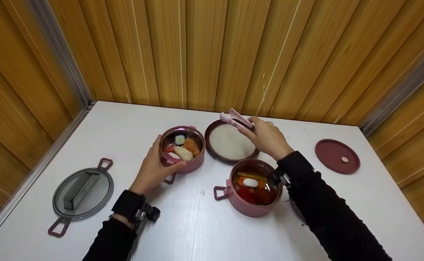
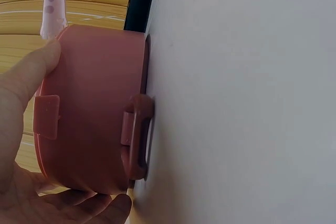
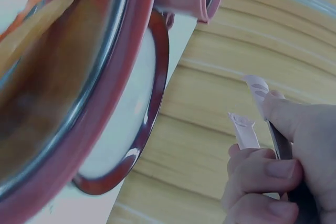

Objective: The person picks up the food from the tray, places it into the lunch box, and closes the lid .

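Note:
My left hand [image 1: 153, 169] grips a small pink pot [image 1: 194, 166], thumb at the rim and fingers round its side. Inside lie several food pieces: an orange-brown fried piece [image 1: 191, 146], a pale dumpling-like piece [image 1: 184, 153] and a small white piece with a green centre [image 1: 180, 140]. Pink tongs [image 1: 233, 121] are held in my right hand [image 1: 270, 139] above the back edge of a cream plate with a brown rim [image 1: 232, 142]; their tips are apart with nothing between them. Below my right wrist stands a second pink pot [image 1: 250, 209], holding a white piece [image 1: 250, 182] among orange and red pieces.
A grey see-through lid [image 1: 101, 188] with two dark red handles lies at the left. On the right is a dark red round lid [image 1: 331, 156] bearing a small pale disc [image 1: 344, 159]. My right forearm partly hides a dark-rimmed thing [image 1: 296, 211]. Wooden panels [image 1: 204, 54] stand behind the white table.

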